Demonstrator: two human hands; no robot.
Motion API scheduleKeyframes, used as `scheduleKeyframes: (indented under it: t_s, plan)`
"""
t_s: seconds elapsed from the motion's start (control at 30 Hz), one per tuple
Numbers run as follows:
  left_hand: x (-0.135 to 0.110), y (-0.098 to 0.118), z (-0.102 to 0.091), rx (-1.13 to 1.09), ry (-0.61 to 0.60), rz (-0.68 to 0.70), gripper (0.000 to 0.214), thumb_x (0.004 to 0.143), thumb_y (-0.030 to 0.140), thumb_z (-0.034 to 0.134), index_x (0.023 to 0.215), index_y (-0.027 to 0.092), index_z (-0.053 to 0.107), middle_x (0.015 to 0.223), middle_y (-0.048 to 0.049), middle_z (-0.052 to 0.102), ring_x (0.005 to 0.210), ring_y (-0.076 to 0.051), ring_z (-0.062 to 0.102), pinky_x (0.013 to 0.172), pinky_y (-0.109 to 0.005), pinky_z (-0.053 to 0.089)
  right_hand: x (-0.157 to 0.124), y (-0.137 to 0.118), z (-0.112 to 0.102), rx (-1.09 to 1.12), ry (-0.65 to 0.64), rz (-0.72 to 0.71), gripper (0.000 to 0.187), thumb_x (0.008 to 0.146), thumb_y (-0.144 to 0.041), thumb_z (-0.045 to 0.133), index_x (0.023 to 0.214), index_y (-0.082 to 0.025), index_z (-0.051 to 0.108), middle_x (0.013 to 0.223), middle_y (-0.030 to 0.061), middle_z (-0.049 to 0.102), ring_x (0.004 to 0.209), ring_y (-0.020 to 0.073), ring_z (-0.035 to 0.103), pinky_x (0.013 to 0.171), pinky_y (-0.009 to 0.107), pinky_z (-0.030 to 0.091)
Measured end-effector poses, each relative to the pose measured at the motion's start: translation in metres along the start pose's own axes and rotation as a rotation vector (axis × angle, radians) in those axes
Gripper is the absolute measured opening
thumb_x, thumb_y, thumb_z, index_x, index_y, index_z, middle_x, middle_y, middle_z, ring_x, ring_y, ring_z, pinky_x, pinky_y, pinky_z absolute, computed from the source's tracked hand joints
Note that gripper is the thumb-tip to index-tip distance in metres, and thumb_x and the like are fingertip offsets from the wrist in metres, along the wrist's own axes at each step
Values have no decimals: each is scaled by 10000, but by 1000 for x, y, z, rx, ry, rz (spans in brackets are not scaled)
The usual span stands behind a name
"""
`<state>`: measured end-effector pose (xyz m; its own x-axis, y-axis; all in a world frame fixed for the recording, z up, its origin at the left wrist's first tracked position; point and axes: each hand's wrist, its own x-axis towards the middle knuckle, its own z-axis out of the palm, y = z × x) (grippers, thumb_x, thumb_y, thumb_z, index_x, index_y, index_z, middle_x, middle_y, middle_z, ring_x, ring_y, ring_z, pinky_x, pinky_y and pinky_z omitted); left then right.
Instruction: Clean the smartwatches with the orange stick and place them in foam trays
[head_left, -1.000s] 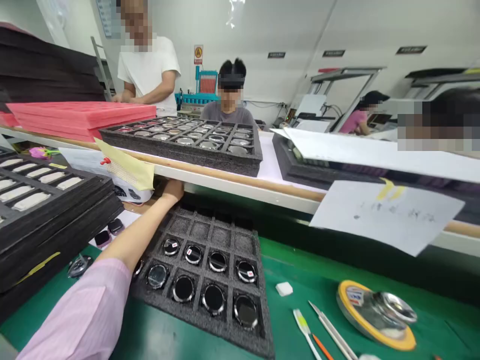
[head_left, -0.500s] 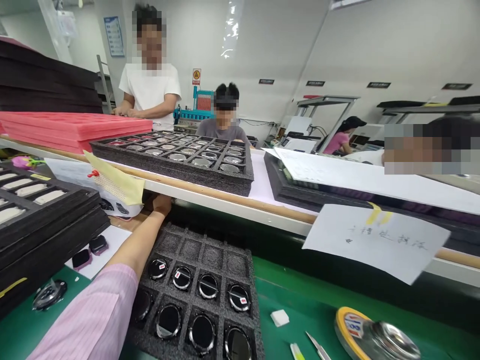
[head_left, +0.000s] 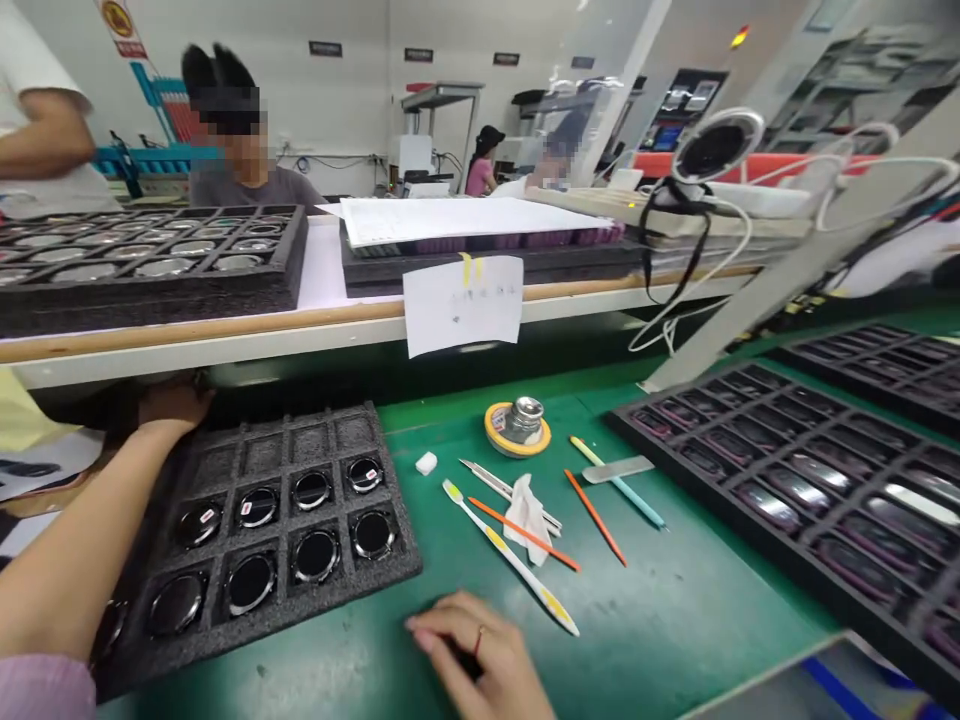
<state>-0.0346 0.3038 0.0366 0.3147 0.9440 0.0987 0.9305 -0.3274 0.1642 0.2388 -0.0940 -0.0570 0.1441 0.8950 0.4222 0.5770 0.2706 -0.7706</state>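
My left hand (head_left: 176,402) reaches into the shadow under the raised shelf, past the back left of a black foam tray (head_left: 409,560). Its fingers are dark and partly hidden, so any grip there is unclear. Round, black-faced watch-like parts (head_left: 251,582) sit in the tray's front and middle rows, some with small red-arrow stickers. The back row's pockets hold nothing. My right hand (head_left: 480,650) rests on the green table right of the tray, fingers curled and thumb close to the index finger. I see nothing held in it. A toothbrush (head_left: 514,560) lies just beyond it.
Orange sticks (head_left: 596,518), tweezers (head_left: 487,480), a crumpled white wipe (head_left: 529,520), a flat blade (head_left: 619,469) and a yellow-rimmed metal dispenser (head_left: 517,428) lie ahead. Another foam tray (head_left: 750,510) stands right. The shelf edge (head_left: 337,315) overhangs the back. Co-workers are beyond it.
My view has swung right and shows more of the table. My right hand has come into sight. My left arm still reaches under the shelf.
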Motion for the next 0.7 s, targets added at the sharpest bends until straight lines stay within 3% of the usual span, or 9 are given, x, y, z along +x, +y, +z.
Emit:
scheduleKeyframes:
  t_s: [0.1,0.2,0.3,0.4,0.57,0.63,0.7]
  plan:
    - [-17,29,7,11,131,47,357,953,356,514,1075,66,683,1288,-187,652,1363,-425,461,1140,-604,338,14,14,-50,-276,141,32,216,1001,-262,510,1001,-220,723,933,64,781,852,170,738,792,273,594]
    - [-49,73,16,-46,138,244,386,934,358,476,1095,103,716,1296,-175,669,1308,-370,545,1135,-489,401,38,39,-87,-473,105,131,270,997,-301,479,1063,-208,723,1020,106,774,960,242,717,845,373,581]
    - [-90,122,21,-130,121,474,359,950,377,482,1087,175,744,1328,-128,666,1272,-303,586,1135,-460,422,70,58,-96,-527,-13,169,195,930,-265,562,993,-216,740,993,103,769,995,271,694,845,372,545]
    - [-125,165,16,-200,85,670,298,986,336,484,1039,226,756,1205,-53,738,1150,-222,661,1062,-383,495,94,66,-90,-595,-78,231,86,816,-162,626,796,-187,706,855,123,742,889,275,697,723,324,496]
    - [-144,214,-23,-477,121,829,227,995,264,517,1062,194,722,1072,-60,763,1003,-191,706,918,-335,565,107,73,-94,-606,-52,319,105,707,-106,609,671,-205,611,693,39,692,649,186,644,570,253,366]
    - [-135,232,-47,-615,218,815,259,967,251,556,1191,190,671,1131,-78,735,973,-184,703,859,-317,581,106,77,-101,-560,-6,324,90,731,-137,582,706,-210,628,757,31,719,621,167,636,566,251,371]
    - [-119,252,-70,-741,364,784,436,935,272,601,1358,175,560,1274,-123,662,1053,-198,678,856,-314,582,105,80,-107,-497,48,317,108,757,-184,568,781,-213,670,771,36,728,628,182,648,586,268,408]
